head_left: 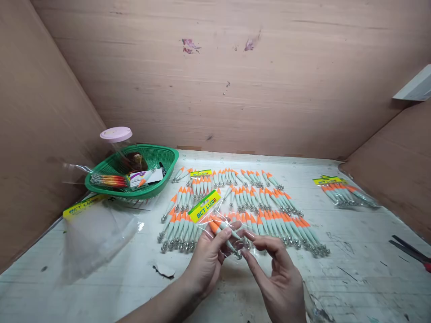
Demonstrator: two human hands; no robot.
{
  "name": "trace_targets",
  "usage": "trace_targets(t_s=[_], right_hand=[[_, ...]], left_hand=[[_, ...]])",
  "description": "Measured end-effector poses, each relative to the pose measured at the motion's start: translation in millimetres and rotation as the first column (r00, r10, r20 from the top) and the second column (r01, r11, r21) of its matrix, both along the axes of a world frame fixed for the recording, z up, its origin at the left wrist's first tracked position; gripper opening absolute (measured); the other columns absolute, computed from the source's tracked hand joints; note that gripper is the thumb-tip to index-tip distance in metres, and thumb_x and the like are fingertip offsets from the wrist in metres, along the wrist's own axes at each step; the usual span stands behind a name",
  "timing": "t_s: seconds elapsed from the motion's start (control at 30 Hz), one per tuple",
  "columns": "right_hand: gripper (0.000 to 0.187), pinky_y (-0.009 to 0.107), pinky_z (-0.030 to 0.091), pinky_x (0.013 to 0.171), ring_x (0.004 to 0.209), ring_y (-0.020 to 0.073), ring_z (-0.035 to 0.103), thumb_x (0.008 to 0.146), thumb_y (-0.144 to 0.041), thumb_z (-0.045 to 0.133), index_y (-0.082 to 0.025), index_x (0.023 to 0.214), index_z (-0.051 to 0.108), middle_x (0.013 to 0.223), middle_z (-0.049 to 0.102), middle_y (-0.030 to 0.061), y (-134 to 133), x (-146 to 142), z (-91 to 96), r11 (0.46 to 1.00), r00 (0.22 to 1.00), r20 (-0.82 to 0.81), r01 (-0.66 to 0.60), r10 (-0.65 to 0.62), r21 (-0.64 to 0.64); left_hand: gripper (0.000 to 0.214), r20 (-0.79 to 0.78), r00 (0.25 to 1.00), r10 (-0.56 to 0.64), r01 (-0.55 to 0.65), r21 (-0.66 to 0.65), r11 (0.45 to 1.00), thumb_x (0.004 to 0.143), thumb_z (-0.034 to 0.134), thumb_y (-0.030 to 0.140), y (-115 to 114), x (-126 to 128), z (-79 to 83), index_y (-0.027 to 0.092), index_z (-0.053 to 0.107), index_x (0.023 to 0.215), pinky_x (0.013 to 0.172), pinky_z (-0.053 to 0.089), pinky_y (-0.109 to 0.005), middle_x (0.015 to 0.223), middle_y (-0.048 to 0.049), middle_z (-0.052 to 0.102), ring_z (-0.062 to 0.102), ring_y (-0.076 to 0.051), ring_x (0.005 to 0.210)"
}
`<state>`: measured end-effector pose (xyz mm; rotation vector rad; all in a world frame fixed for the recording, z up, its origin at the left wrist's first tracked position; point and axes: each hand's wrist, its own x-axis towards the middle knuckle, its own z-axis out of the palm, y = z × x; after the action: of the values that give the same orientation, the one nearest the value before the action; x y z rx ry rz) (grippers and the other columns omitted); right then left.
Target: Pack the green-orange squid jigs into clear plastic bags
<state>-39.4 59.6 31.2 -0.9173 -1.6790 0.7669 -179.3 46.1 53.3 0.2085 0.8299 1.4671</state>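
Observation:
My left hand grips a clear plastic bag with a yellow and green header. A few orange-tipped, pale squid lures lie inside it, under my left thumb. At the bag's lower end, my right hand has thumb and forefinger closed on the clear plastic beside the lures' hooks. Just beyond my hands, rows of similar loose lures are laid out with their orange ends pointing away. A filled, headed bag lies among the far rows.
At the left stand a green basket holding a lidded jar and packaged lures, and a stack of flat bags. Filled bags lie at the right, near scissors. Cardboard walls enclose the table.

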Motion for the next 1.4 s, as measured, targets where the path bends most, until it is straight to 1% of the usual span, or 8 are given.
trace_targets(t_s=[0.2, 0.33, 0.5, 0.77, 0.9, 1.13, 1.3, 1.4], right_hand=[[0.02, 0.033, 0.052, 0.084, 0.103, 0.0192, 0.057, 0.081, -0.013, 0.061, -0.024, 0.096, 0.054, 0.1, 0.06, 0.006, 1.8, -5.8, -11.4, 0.996, 0.988, -0.136, -0.075, 0.069, -0.042], [0.019, 0.034, 0.052, 0.083, 0.098, 0.019, 0.059, 0.083, -0.014, 0.06, -0.023, 0.098, 0.054, 0.098, 0.06, 0.0062, 3.9, -5.5, -10.0, 0.994, 0.982, -0.178, -0.076, 0.06, -0.085], [0.016, 0.03, 0.053, 0.073, 0.085, 0.0178, 0.061, 0.082, -0.011, 0.061, -0.021, 0.095, 0.061, 0.089, 0.062, 0.0053, 6.4, -3.6, 0.5, 0.999, 1.0, 0.007, -0.027, 0.027, 0.046], [0.018, 0.03, 0.051, 0.071, 0.084, 0.0173, 0.06, 0.083, -0.009, 0.057, -0.022, 0.095, 0.063, 0.087, 0.062, 0.0044, 0.7, -6.7, 8.6, 0.982, 0.987, 0.13, -0.111, 0.091, 0.151], [0.017, 0.031, 0.05, 0.075, 0.089, 0.0179, 0.058, 0.084, -0.01, 0.055, -0.022, 0.094, 0.06, 0.09, 0.061, 0.0048, -1.6, -1.5, 14.6, 0.981, 0.982, 0.143, -0.144, 0.125, 0.13], [0.018, 0.028, 0.052, 0.074, 0.087, 0.0166, 0.06, 0.087, -0.013, 0.051, -0.021, 0.099, 0.062, 0.091, 0.06, 0.0059, 6.9, 14.9, 35.3, 0.929, 0.891, 0.297, -0.369, 0.344, 0.03], [0.019, 0.026, 0.053, 0.072, 0.084, 0.016, 0.063, 0.086, -0.009, 0.053, -0.02, 0.097, 0.062, 0.087, 0.061, 0.0057, 5.4, 11.2, 31.7, 0.948, 0.945, 0.252, -0.257, 0.207, 0.186], [0.022, 0.028, 0.054, 0.075, 0.089, 0.0168, 0.063, 0.086, -0.008, 0.052, -0.021, 0.1, 0.062, 0.095, 0.062, 0.0071, 6.1, 12.3, 28.3, 0.955, 0.953, 0.255, -0.217, 0.163, 0.202]], left_hand=[[0.026, -0.06, 0.998, -0.033, 0.036, 0.048, 0.998, 0.075, 0.07, 0.026, -0.8, -4.0, -4.4, 0.01, 0.066, 0.096, 0.091, 0.048, -0.035, 0.099, -0.0131, 0.072, 0.066, -0.025, 0.099], [0.029, -0.05, 0.999, -0.009, 0.008, -0.004, 1.0, 0.073, 0.072, 0.024, 1.3, -7.3, -7.0, 0.011, 0.065, 0.099, 0.088, 0.05, -0.034, 0.102, -0.0125, 0.071, 0.066, -0.025, 0.098], [0.028, 0.003, 1.0, 0.007, -0.007, -0.124, 0.992, 0.075, 0.069, 0.02, 3.0, -8.1, -6.8, 0.01, 0.061, 0.1, 0.08, 0.054, -0.034, 0.101, -0.0152, 0.071, 0.067, -0.026, 0.094], [0.034, 0.077, 0.996, -0.044, 0.05, -0.079, 0.996, 0.084, 0.059, 0.022, 0.9, -6.2, -3.0, 0.015, 0.05, 0.116, 0.081, 0.054, -0.038, 0.107, -0.0147, 0.068, 0.069, -0.026, 0.09], [0.034, 0.042, 0.996, -0.076, 0.08, -0.079, 0.994, 0.088, 0.053, 0.026, 1.2, -7.1, 1.7, 0.015, 0.047, 0.12, 0.071, 0.056, -0.034, 0.107, -0.0154, 0.068, 0.07, -0.024, 0.084], [0.03, -0.014, 0.985, -0.173, 0.17, -0.12, 0.978, 0.087, 0.054, 0.032, 4.4, -14.7, 6.0, 0.014, 0.05, 0.112, 0.059, 0.056, -0.031, 0.115, -0.0173, 0.064, 0.071, -0.022, 0.072], [0.037, 0.035, 0.985, -0.17, 0.171, -0.054, 0.984, 0.085, 0.059, 0.023, 2.3, -12.6, 4.3, 0.012, 0.046, 0.117, 0.073, 0.056, -0.037, 0.116, -0.0208, 0.064, 0.069, -0.027, 0.087], [0.042, 0.048, 0.986, -0.161, 0.162, -0.031, 0.986, 0.083, 0.061, 0.018, 2.0, -10.8, 1.5, 0.01, 0.044, 0.121, 0.079, 0.054, -0.037, 0.119, -0.0211, 0.062, 0.068, -0.025, 0.091]])
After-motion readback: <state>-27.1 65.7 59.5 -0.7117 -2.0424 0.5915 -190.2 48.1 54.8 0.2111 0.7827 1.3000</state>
